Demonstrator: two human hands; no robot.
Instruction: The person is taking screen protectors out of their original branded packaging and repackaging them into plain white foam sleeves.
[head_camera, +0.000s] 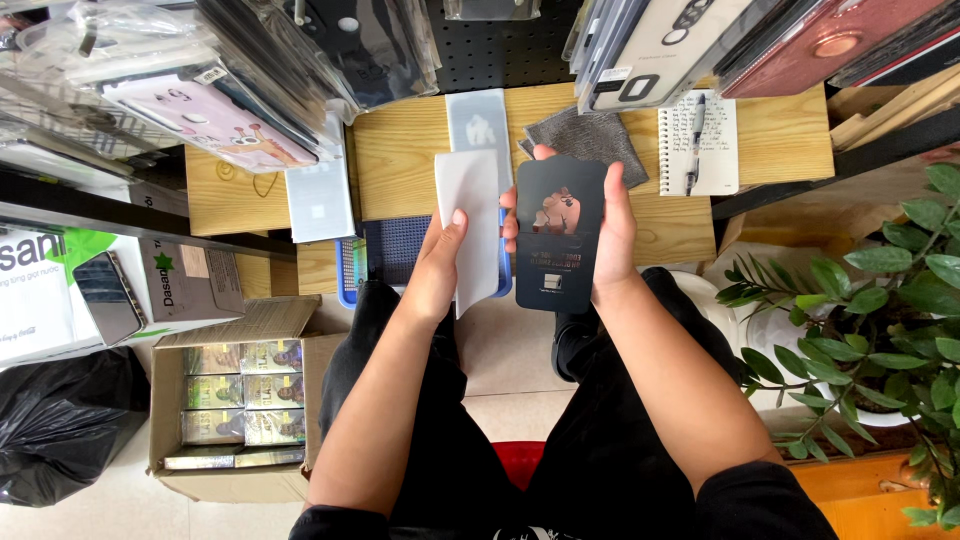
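My left hand (437, 262) pinching thin white rectangular sheet (470, 225); my right hand (610, 235) gripping dark flat cardboard package (556, 235) at 3 o'clock of it, above light wooden table (400, 160); sheet looks flimsy; loose pinch could drop or crease it.

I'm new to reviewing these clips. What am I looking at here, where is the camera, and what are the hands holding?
There is no machine here: a seated person works with two bare hands, filmed by one camera worn on the head and looking down over the lap. The left hand holds a thin white sheet. The right hand holds a dark flat package with a coppery picture on it. Beyond them is a wooden table bearing a grey cloth and a spiral notepad with a pen on it. A cardboard box of small packs stands on the floor at left, a potted plant at right, and phone cases hang above.
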